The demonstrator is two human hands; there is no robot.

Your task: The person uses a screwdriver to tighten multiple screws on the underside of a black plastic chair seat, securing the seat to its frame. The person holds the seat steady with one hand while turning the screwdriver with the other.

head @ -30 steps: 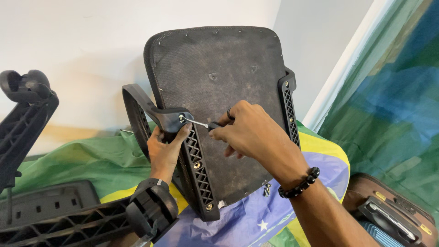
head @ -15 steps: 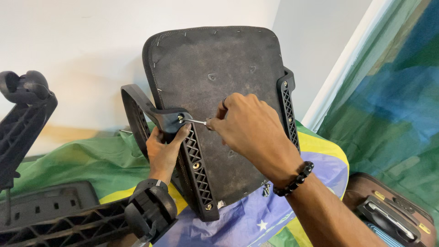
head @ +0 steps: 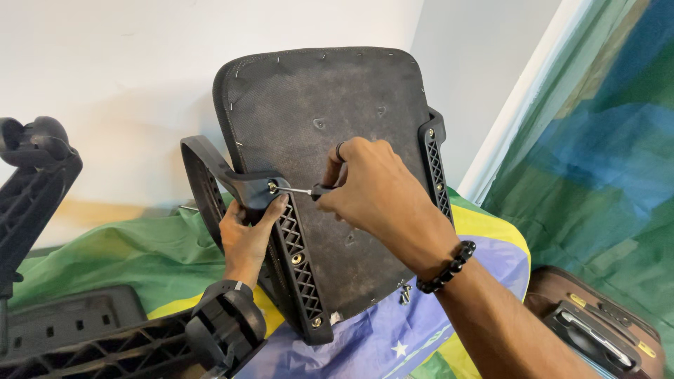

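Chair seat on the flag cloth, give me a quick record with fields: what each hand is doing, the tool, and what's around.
left hand: grips the black armrest bracket against the chair seat
right hand: holds a screwdriver
tool tip: on a screw at the bracket's top
seat: upright, underside facing the camera
underneath: green, yellow and blue flag cloth
nearby: black plastic chair parts at left, brown suitcase at right

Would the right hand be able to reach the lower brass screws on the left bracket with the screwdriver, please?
Probably yes: the two lower screws on the bracket face outward, uncovered, below the right hand; the left hand grips beside them.
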